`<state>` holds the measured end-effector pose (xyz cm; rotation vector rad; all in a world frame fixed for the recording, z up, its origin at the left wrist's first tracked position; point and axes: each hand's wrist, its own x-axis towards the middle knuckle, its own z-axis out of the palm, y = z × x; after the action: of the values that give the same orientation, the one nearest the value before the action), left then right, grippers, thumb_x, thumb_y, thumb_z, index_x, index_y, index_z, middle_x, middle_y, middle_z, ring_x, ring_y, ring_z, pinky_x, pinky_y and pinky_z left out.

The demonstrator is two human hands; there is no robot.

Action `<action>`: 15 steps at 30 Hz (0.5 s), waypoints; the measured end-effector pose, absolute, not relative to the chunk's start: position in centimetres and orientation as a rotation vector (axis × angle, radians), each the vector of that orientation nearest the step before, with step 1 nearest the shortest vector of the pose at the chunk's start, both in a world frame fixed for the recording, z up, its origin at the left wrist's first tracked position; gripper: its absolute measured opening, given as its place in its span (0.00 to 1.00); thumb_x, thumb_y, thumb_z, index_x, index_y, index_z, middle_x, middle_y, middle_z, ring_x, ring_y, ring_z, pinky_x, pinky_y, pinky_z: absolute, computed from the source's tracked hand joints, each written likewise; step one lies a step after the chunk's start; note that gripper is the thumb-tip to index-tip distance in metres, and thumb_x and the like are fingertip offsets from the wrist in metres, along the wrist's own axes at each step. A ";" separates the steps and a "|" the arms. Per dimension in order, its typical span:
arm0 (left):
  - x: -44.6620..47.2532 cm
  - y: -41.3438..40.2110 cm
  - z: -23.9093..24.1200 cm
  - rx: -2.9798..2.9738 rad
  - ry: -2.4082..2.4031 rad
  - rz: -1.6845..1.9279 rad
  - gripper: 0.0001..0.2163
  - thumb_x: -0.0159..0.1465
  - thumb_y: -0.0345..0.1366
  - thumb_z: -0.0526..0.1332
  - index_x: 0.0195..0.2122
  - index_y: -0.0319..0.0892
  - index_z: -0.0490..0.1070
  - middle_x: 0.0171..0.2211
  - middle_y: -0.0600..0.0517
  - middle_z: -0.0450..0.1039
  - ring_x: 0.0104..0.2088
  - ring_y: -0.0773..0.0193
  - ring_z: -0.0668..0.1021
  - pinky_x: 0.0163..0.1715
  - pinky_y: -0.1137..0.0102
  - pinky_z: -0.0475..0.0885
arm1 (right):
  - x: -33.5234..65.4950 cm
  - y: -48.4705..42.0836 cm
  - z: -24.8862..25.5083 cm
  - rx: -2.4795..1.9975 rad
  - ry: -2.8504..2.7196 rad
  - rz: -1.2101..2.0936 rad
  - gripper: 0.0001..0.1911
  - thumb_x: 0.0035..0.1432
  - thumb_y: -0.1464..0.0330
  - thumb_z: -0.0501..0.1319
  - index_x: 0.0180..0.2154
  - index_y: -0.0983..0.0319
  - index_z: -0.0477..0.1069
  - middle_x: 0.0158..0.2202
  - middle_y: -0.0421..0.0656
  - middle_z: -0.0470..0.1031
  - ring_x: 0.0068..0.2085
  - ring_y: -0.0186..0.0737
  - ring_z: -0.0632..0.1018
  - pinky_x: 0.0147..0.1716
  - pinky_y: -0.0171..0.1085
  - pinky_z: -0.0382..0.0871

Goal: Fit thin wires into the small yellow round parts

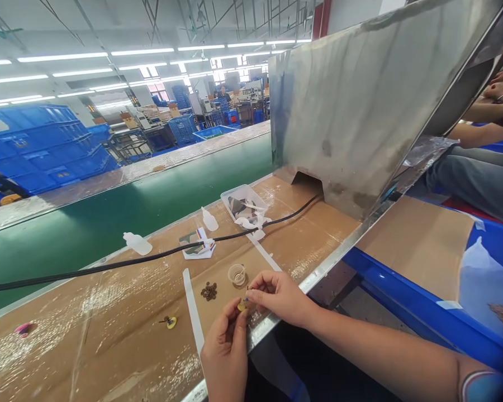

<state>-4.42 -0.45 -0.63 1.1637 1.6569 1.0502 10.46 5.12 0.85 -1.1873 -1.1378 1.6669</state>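
Observation:
My left hand pinches a small yellow disc-shaped piece between thumb and fingertips, over the bench's near edge. Thumb and forefinger of my right hand are closed just above that piece, at a tiny dark and bluish bit too small to name. A clear plastic cup stands just beyond my fingers. Left of it lies a pile of small brown round pieces. Another yellow disc with a brown part beside it rests further left on the brown bench covering.
A black cable crosses the bench into a notch under a tall metal panel. Two white squeeze bottles, camouflage-patterned pieces and a clear tray lie behind. Beyond runs a green belt. At right sits another person.

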 end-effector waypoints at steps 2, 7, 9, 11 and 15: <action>-4.5 -0.5 -0.6 1.130 1.671 1.033 0.21 0.55 0.49 0.62 0.47 0.42 0.71 0.44 0.45 0.73 0.43 0.57 0.75 0.46 0.64 0.71 | 10.6 5.3 0.9 -1.166 -1.044 1.713 0.18 0.48 0.59 0.66 0.31 0.68 0.68 0.22 0.39 0.68 0.21 0.29 0.69 0.22 0.29 0.63; -4.5 -0.2 0.2 0.894 1.574 1.069 0.27 0.51 0.50 0.65 0.47 0.39 0.69 0.41 0.46 0.73 0.41 0.60 0.76 0.45 0.68 0.72 | 10.9 5.5 1.2 -1.144 -0.954 1.751 0.20 0.46 0.58 0.67 0.31 0.68 0.68 0.24 0.39 0.69 0.21 0.29 0.70 0.22 0.29 0.65; -4.2 0.0 0.5 0.850 1.563 1.089 0.26 0.50 0.49 0.66 0.47 0.38 0.68 0.40 0.47 0.74 0.40 0.62 0.76 0.43 0.71 0.72 | 11.0 5.5 1.2 -1.137 -0.952 1.755 0.20 0.46 0.58 0.67 0.31 0.68 0.68 0.24 0.39 0.69 0.22 0.29 0.70 0.22 0.30 0.66; -4.0 0.0 0.8 0.827 1.559 1.113 0.25 0.50 0.47 0.67 0.46 0.39 0.69 0.40 0.47 0.74 0.40 0.63 0.76 0.42 0.73 0.72 | 11.0 5.3 1.1 -1.125 -0.961 1.752 0.20 0.46 0.58 0.67 0.31 0.68 0.68 0.24 0.39 0.69 0.22 0.30 0.71 0.23 0.30 0.67; -4.0 -0.2 0.7 0.774 1.530 1.153 0.24 0.49 0.46 0.68 0.45 0.40 0.70 0.41 0.49 0.74 0.41 0.65 0.76 0.43 0.76 0.71 | 11.1 5.3 1.0 -1.143 -1.003 1.766 0.18 0.47 0.58 0.66 0.32 0.66 0.67 0.24 0.39 0.68 0.22 0.31 0.71 0.23 0.32 0.68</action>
<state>-4.03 -0.18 0.74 0.7740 1.5305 1.1529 11.11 5.34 0.98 -1.1432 -1.0031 1.7661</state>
